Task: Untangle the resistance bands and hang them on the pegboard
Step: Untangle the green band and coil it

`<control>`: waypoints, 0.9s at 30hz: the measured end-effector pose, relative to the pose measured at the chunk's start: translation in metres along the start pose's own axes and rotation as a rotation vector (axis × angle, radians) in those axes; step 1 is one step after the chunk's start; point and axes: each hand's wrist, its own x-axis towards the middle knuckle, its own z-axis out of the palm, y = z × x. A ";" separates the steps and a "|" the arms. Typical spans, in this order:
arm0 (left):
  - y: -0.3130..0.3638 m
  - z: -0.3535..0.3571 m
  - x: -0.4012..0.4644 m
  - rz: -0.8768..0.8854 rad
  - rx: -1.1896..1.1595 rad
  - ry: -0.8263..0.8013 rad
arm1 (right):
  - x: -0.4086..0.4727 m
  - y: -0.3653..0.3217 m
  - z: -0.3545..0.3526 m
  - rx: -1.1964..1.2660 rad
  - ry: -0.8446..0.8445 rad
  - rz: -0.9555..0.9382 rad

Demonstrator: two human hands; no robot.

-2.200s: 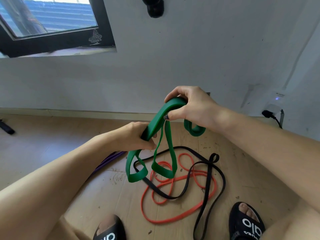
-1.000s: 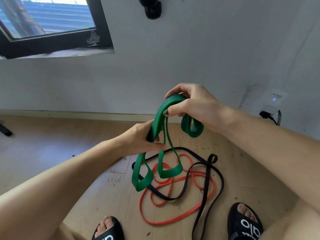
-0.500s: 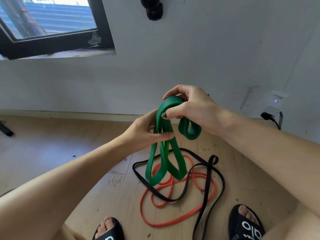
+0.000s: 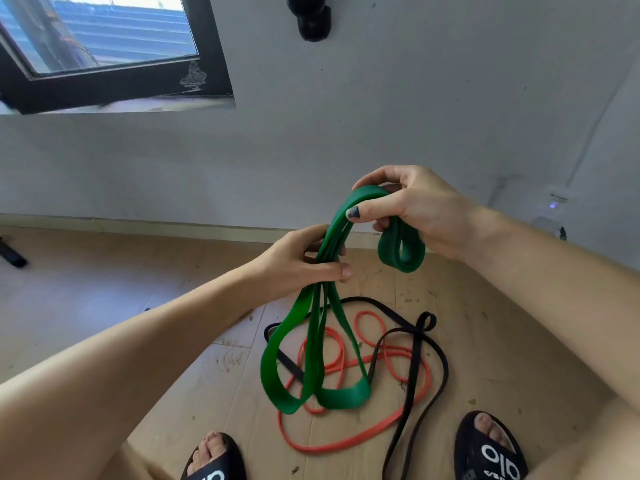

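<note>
With both hands gripping the green band [image 4: 313, 344], right hand [image 4: 412, 209] above left hand [image 4: 298, 263], we risk its hanging loops seemingly snagging the red band [image 4: 346, 448] on the floor [image 4: 104, 306].

Bright window [image 4: 104, 32] daylight; soft shadows; wide-angle distortion.

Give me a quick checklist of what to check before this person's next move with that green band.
1. Both hands on the green band: ok; left hand grips the strands, right hand holds the top fold.
2. Green band clear of the floor: ok, its loops hang free.
3. Green band untangled: not ok, several loops bunched together.
4. Red band and black band separated: not ok, they cross on the floor.
5. Pegboard within reach: cannot tell, none in view.
</note>
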 end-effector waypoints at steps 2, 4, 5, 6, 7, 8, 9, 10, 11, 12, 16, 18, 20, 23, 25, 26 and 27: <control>-0.002 -0.003 -0.003 -0.011 0.045 -0.048 | -0.001 0.003 -0.007 -0.009 -0.004 0.007; -0.005 -0.009 -0.006 -0.039 0.040 -0.074 | -0.003 0.007 -0.018 -0.075 -0.011 0.014; -0.005 -0.013 -0.007 -0.046 0.048 -0.066 | -0.005 0.009 -0.024 -0.157 -0.031 0.022; -0.004 -0.016 -0.008 -0.048 0.077 -0.058 | -0.006 0.011 -0.030 -0.253 -0.065 0.037; -0.002 -0.019 -0.008 -0.050 0.112 -0.061 | -0.007 0.014 -0.035 -0.347 -0.112 0.062; 0.000 -0.021 -0.008 -0.048 0.140 -0.074 | -0.007 0.017 -0.039 -0.436 -0.166 0.097; 0.002 -0.023 -0.008 -0.044 0.170 -0.089 | -0.007 0.020 -0.041 -0.519 -0.222 0.134; 0.005 -0.023 -0.009 -0.041 0.205 -0.105 | -0.006 0.022 -0.041 -0.596 -0.282 0.169; 0.008 -0.024 -0.009 -0.045 0.234 -0.126 | -0.005 0.023 -0.040 -0.665 -0.346 0.204; 0.010 -0.023 -0.009 -0.050 0.245 -0.151 | -0.005 0.023 -0.038 -0.713 -0.410 0.240; 0.025 -0.018 -0.007 -0.050 0.204 -0.193 | -0.010 0.028 -0.013 -0.670 -0.513 0.253; 0.032 -0.015 -0.006 -0.048 0.181 -0.194 | -0.013 0.032 0.008 -0.601 -0.477 0.150; 0.035 -0.013 -0.006 -0.034 0.187 -0.222 | -0.013 0.033 0.021 -0.548 -0.393 0.059; 0.038 -0.014 -0.009 -0.013 0.213 -0.279 | -0.014 0.027 0.028 -0.484 -0.331 -0.029; 0.036 -0.017 -0.011 -0.030 0.228 -0.277 | -0.017 0.028 0.037 -0.462 -0.368 -0.047; 0.035 -0.019 -0.012 -0.045 0.239 -0.285 | -0.019 0.030 0.043 -0.482 -0.376 -0.064; 0.035 -0.020 -0.013 -0.064 0.255 -0.298 | -0.020 0.032 0.047 -0.514 -0.365 -0.086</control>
